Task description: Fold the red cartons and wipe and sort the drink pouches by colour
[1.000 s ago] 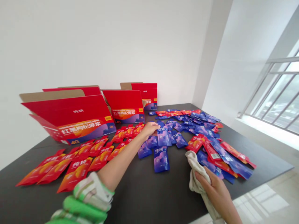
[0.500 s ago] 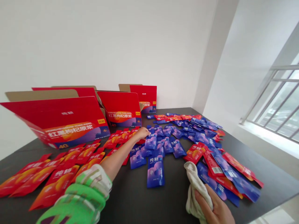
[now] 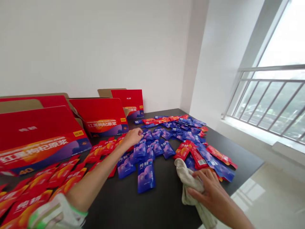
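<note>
Reaching with left hand [image 3: 134, 136] to blue pouches [image 3: 140, 148] at twelve o'clock, cannot tell its grip; pinching cloth [image 3: 187, 176] with right hand [image 3: 208, 187] toward one o'clock.

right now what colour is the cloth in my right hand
The cloth is off-white; the head view shows it best.

From the nearest blue pouch [image 3: 146, 178], the black table [image 3: 164, 206] was bare toward six o'clock, and a short free lane went toward three o'clock, until the cloth [image 3: 187, 175] closed it. At twelve, other blue pouches [image 3: 150, 151] blocked the low path. At nine, the left forearm [image 3: 95, 179] crossed; red pouches [image 3: 57, 176] lay beyond. Open boxes [image 3: 100, 114] made a wall around ten, a mixed pile [image 3: 213, 162] around two.
</note>
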`<state>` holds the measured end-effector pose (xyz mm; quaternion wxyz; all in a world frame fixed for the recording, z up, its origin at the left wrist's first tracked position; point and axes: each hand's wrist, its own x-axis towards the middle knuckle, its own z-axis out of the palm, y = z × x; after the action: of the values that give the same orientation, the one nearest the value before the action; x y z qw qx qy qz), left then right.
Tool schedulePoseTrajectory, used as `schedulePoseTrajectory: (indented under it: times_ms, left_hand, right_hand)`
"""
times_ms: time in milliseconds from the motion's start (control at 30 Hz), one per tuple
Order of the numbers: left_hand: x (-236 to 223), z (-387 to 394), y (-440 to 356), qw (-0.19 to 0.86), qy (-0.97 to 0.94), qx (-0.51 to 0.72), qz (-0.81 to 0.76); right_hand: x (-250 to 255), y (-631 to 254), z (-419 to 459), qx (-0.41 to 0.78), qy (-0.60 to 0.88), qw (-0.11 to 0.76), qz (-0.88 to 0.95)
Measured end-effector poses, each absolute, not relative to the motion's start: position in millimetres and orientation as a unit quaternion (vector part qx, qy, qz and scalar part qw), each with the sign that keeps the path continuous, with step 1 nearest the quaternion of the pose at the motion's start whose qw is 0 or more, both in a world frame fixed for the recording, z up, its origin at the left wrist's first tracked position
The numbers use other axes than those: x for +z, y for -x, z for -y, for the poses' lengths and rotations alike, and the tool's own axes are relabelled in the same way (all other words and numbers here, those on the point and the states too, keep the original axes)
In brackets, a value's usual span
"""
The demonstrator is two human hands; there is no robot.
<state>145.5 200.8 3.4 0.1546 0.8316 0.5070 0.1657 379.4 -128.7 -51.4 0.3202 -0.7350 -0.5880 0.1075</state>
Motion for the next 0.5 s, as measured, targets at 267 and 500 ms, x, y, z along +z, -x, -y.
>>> schedulePoseTrajectory:
  times_ms: [267, 500]
  left_hand:
    - [5.3, -183.9, -289.2, 0.203, -0.897, 0.154, -0.361]
    - [-37.0, -172.9, -358.4, 0.212, -0.905, 0.142, -0.341]
  right_hand:
    - [11.2, -459.8, 35.9, 0.03, 0.817, 0.218, 0.534]
    - [-45.8, -520.5, -27.3, 0.047, 0.855, 0.178, 0.484]
